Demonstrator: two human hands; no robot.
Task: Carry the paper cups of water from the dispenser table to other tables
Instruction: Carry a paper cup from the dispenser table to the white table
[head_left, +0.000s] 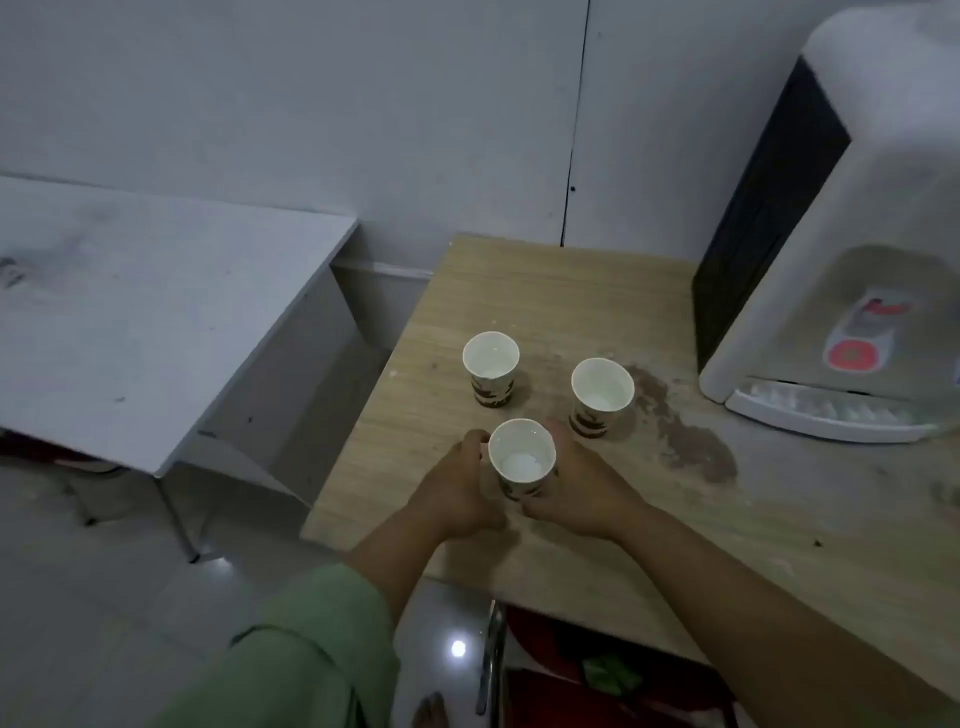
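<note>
Three white paper cups with brown print stand on the wooden dispenser table (545, 291). The nearest cup (521, 457) holds water and sits between my hands. My left hand (457, 493) wraps its left side and my right hand (576, 483) wraps its right side, both touching it. Behind it stand a far-left cup (491, 366) and a right cup (602, 395), each upright and untouched. The white water dispenser (852, 260) stands at the table's right end.
A white table (130, 312) stands to the left, with a gap of tiled floor (104, 597) between the tables. A dark stain (691, 441) marks the wood near the dispenser's drip tray (826, 413). A red chair (597, 675) sits under the near edge.
</note>
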